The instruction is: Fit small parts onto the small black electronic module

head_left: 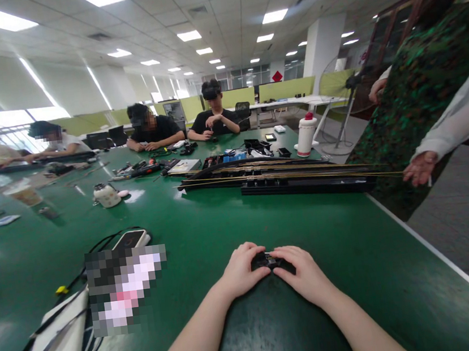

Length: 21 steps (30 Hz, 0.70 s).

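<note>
A small black part (pixel 269 259) rests on or just above the green table (pixel 206 224) in front of me, its kind too small to make out. My left hand (pixel 246 268) grips its left end, fingers behind and thumb in front. On the other end, my right hand (pixel 300 270) is closed in the same way. Between my fingertips a bit of the part's middle shows, with a lighter detail on it. The rest is hidden under my fingers.
Beyond my hands lie long black rails (pixel 304 184) with thin brass-coloured rods. To the left are a phone (pixel 131 240), cables and a white notebook (pixel 53 340). A small pot (pixel 107 195) and a white bottle (pixel 306 135) stand farther back. A person's hand (pixel 422 168) is at right; several people sit opposite.
</note>
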Available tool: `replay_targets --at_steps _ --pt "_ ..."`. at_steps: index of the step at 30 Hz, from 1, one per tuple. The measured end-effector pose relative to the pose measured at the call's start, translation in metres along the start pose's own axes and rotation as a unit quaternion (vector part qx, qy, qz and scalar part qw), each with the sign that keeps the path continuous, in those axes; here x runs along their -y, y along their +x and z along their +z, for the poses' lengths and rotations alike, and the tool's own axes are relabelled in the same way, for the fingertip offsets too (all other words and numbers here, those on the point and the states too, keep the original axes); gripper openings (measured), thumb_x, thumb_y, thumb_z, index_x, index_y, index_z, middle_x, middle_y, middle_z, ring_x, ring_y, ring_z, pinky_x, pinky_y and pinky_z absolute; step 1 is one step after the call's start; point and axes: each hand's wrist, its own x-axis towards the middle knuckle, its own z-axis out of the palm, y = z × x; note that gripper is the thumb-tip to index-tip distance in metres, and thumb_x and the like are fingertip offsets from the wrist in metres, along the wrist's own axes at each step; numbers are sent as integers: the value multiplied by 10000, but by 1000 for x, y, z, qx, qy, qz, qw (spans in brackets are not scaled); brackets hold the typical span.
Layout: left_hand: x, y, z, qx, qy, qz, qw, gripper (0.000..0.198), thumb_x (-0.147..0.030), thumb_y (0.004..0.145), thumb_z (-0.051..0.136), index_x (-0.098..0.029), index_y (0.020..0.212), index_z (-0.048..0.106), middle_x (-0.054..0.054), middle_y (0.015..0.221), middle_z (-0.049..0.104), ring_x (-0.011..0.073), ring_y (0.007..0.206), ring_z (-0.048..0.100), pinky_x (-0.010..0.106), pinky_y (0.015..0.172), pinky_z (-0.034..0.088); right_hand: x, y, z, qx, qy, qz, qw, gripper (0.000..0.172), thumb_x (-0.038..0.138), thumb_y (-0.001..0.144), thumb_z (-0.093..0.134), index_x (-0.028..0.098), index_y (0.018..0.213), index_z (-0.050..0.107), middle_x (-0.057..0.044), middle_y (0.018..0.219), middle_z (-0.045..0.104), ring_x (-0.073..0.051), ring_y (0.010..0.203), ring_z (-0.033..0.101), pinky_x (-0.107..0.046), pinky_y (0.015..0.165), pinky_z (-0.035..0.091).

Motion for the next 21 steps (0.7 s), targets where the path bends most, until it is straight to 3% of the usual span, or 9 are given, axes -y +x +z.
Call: replay_targets --at_steps 13,21 --pt "-4 0 -5 28 17 18 999 415 -315 725 708 -252 1115 581 32 1057 598 226 994 529 350 879 402 2 0 -1 11 -17 -1 1000 206 269 749 639 267 953 667 -54 1101 663 -253 1084 551 -470 957 379" --pt "-3 -1 -4 20 16 11 1000 424 -285 730 690 -231 1130 563 35 1078 606 225 1007 527 353 893 395 2 2 -2 -4 49 17 999 171 267 756 623 258 921 664 -52 1072 672 -243 1063 563 -453 963 394"
